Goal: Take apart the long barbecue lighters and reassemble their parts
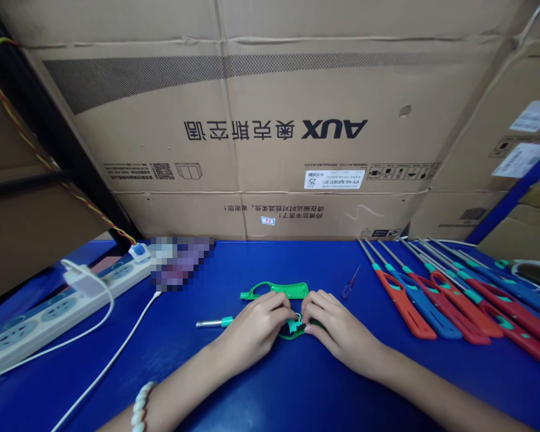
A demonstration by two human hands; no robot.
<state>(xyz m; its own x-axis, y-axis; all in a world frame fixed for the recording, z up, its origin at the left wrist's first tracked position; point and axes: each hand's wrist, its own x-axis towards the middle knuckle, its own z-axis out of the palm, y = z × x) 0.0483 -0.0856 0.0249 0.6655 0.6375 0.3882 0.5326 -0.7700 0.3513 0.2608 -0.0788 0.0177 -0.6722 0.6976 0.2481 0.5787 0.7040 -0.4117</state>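
Note:
Both hands meet at the front middle of the blue table over a green lighter part [292,336] with a teal piece [294,324] at it. My left hand [266,315] has its fingers bent and closed at the left side of the teal piece. From the right, my right hand [327,323] pinches at the same parts, fingertips close to the left ones. Beyond the hands lies a green handle shell [292,291]. A metal tube with a teal collar [226,321] sticks out to the left, partly behind my left hand.
Several long lighters [405,300] in orange, blue and red lie at the right. A small screwdriver [348,288] rests beyond my right hand. A white power strip [58,309] with cables is at the left. Cardboard [252,78] stands behind the table [171,372].

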